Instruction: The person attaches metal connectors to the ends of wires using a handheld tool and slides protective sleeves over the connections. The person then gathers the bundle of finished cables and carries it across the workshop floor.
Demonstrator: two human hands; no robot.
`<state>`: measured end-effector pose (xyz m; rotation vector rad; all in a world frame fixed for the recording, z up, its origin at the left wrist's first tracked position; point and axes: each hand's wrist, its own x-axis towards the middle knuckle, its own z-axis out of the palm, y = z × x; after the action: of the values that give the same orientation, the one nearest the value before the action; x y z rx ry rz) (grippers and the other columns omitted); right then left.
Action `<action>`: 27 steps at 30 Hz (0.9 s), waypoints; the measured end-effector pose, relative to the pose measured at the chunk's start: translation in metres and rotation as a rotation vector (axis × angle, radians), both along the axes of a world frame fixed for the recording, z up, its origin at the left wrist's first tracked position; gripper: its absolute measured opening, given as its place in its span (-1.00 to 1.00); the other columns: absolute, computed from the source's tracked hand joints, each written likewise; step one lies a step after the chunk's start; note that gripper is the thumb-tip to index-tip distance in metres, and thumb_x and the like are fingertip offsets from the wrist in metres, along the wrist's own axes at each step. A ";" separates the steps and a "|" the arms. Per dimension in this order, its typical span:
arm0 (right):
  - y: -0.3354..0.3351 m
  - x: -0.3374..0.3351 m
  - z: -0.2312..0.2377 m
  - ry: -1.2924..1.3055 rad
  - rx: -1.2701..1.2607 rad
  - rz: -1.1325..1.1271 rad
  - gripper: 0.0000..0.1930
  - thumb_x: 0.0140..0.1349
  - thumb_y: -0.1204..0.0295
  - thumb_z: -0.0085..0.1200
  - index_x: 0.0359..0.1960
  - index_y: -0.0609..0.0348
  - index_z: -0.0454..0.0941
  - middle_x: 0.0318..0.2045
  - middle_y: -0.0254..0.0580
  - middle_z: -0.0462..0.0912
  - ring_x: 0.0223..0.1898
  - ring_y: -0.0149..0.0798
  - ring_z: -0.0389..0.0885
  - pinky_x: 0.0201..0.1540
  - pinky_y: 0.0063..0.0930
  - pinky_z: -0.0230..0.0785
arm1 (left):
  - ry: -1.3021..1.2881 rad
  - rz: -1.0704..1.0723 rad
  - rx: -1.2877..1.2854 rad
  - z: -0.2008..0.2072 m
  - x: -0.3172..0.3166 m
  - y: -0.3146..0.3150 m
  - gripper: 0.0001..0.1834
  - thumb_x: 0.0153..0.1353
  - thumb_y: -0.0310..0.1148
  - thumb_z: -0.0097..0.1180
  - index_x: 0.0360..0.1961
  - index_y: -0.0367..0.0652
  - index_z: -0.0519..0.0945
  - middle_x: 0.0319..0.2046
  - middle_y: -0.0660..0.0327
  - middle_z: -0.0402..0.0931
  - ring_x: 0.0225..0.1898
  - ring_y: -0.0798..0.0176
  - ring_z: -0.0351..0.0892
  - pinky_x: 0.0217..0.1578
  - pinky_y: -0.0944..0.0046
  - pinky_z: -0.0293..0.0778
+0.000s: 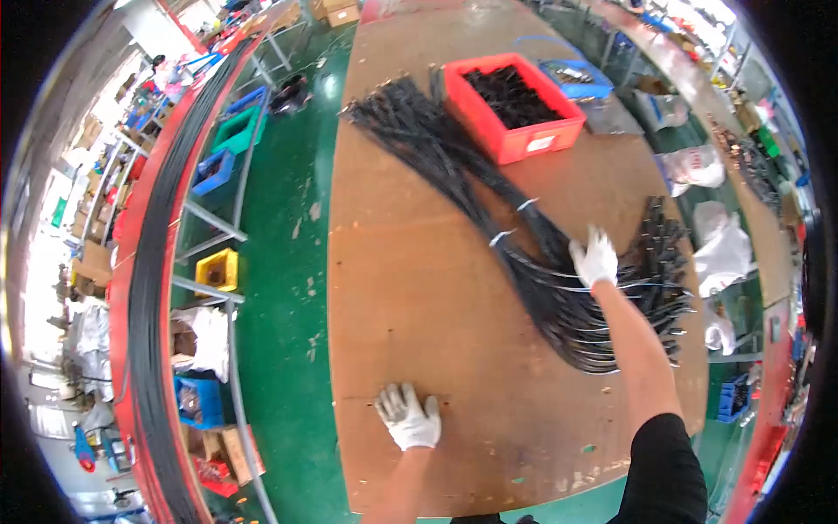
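Note:
A long bundle of black cables (546,306) lies bent across the brown tabletop (410,288), with one end toward the far left. Its other end curves round to the right, where many black connector ends (655,253) are piled up. White ties (499,237) bind the bundle in two places. My right hand (595,259), in a white glove, rests on the cables near the bend, fingers stretched out. At the near left, my left hand (410,421), also gloved, lies flat on the bare table with its fingers apart, away from the cables.
Beyond the bundle stands a red bin (524,144) full of small black parts, with a blue tray (580,87) behind it. Left of the table runs a green floor (292,262), then a red bench (127,262) carrying long black cables. White sacks (720,244) stand along the right side.

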<state>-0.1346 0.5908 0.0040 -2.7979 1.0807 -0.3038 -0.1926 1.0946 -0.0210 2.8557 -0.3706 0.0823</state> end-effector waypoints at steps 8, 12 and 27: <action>-0.007 0.085 -0.038 -0.053 0.045 -0.047 -0.41 0.53 -0.13 -0.25 -0.07 0.09 0.69 -0.10 0.19 0.75 -0.01 0.23 0.70 0.16 0.09 0.48 | 0.012 -0.048 0.058 0.002 0.007 -0.010 -0.31 0.11 -0.07 0.31 0.19 -0.27 0.48 0.19 -0.25 0.40 0.27 -0.38 0.34 0.42 -0.41 0.14; 0.033 0.070 -0.029 0.059 0.201 -0.123 -0.29 0.50 -0.22 -0.28 -0.02 0.17 0.70 0.00 0.28 0.72 0.09 0.27 0.68 0.24 0.10 0.43 | -0.014 -0.037 0.041 -0.008 0.005 -0.008 -0.30 0.13 -0.07 0.31 0.20 -0.27 0.47 0.22 -0.25 0.39 0.29 -0.38 0.32 0.44 -0.41 0.10; 0.301 -0.154 0.005 0.055 0.257 0.096 -0.44 0.37 -0.13 0.04 -0.39 0.15 0.76 -0.32 0.13 0.78 -0.23 0.14 0.77 -0.08 0.01 0.55 | -0.193 -0.053 -0.108 -0.044 -0.006 0.016 -0.42 0.39 -0.01 0.03 0.22 -0.26 0.54 0.31 -0.25 0.42 0.39 -0.33 0.30 0.49 -0.35 0.04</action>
<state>-0.2888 0.8923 0.0088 -2.6303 0.9186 -0.0715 -0.1986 1.1109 -0.0652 2.7361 -0.4647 0.3590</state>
